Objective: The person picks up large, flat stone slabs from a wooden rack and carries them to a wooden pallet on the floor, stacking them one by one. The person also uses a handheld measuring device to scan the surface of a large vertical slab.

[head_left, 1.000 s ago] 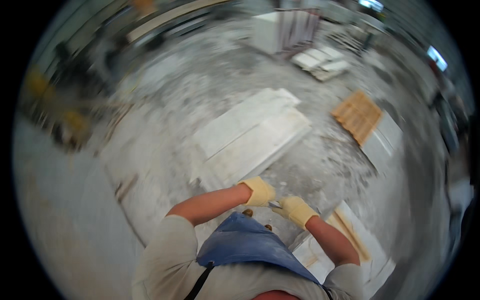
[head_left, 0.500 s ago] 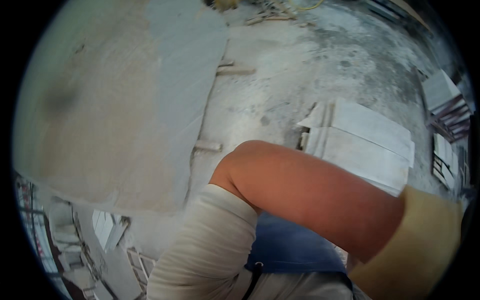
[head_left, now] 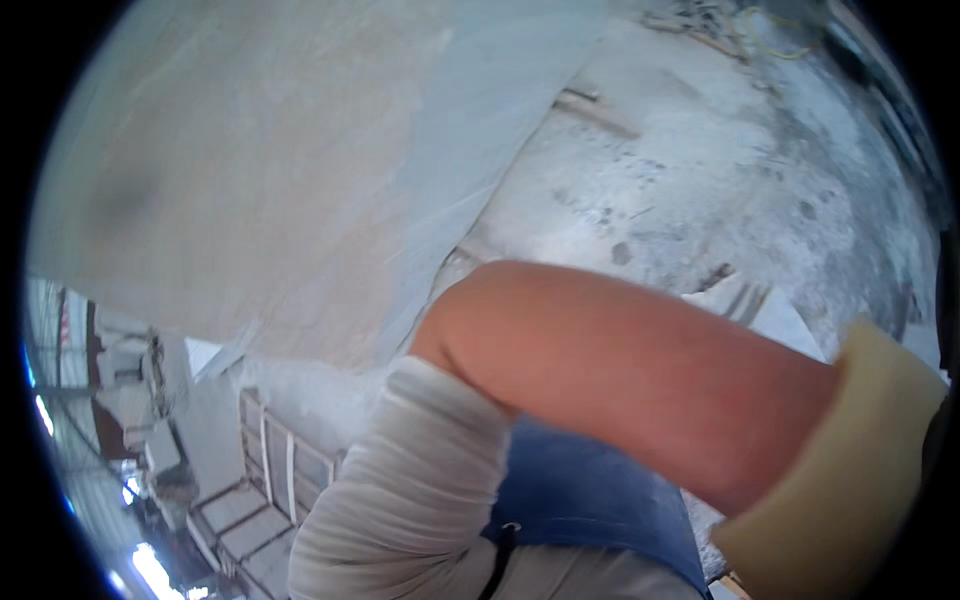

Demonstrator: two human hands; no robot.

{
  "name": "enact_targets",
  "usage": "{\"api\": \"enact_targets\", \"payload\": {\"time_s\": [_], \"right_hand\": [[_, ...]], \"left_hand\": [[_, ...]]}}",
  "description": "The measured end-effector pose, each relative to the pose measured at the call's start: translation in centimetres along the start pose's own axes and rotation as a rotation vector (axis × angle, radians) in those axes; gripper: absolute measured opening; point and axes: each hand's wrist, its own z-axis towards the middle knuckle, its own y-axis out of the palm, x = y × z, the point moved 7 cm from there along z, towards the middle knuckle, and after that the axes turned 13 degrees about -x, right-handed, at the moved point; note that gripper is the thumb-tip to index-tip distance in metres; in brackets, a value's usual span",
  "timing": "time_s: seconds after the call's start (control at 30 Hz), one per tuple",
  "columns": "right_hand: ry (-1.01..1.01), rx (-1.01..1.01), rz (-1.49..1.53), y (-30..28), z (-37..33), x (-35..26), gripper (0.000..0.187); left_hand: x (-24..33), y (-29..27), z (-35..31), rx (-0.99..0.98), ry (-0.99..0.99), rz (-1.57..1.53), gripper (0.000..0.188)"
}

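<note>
Neither of my hands shows in the head view. One bent bare arm point(head_left: 610, 370) crosses the lower middle, its elbow pointing up toward a large slab. Below the elbow a wrinkled off-white sleeve point(head_left: 420, 450) covers the arm down to the lower edge. A yellow cloth sleeve point(head_left: 840, 470) wraps its other end at the right. Beneath the arm lies a blue garment, apparently an apron point(head_left: 600, 500), with an eyelet and a dark cord. The broad beige slab point(head_left: 230, 180), with a grey-blue border, fills the upper left. Whether a hand touches it cannot be seen.
Wooden supports point(head_left: 605, 115) stick out from under the slab's right edge. White slabs point(head_left: 785, 325) lie partly hidden behind the arm. A slatted frame point(head_left: 292, 470) and rubble stand at lower left. Scrap pieces point(head_left: 690, 25) and a yellow hose point(head_left: 800, 50) lie far right.
The view has turned: the slab's edge slants more and reaches farther right. The white slabs are now mostly covered by the arm, and more of the slatted frame shows at lower left.
</note>
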Motion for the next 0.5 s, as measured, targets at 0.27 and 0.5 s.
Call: {"api": "enact_targets", "payload": {"time_s": [0.27, 0.5], "right_hand": [[0.026, -0.049, 0.041, -8.3, 6.4, 0.9, 0.046], [0.014, -0.077, 0.04, -18.1, 13.2, 3.0, 0.046]], "left_hand": [[-11.9, -4.4, 0.0, 0.086, -0.057, 0.038, 0.008], [-27.1, -7.2, 1.8, 0.15, -0.129, 0.156, 0.005]]}}
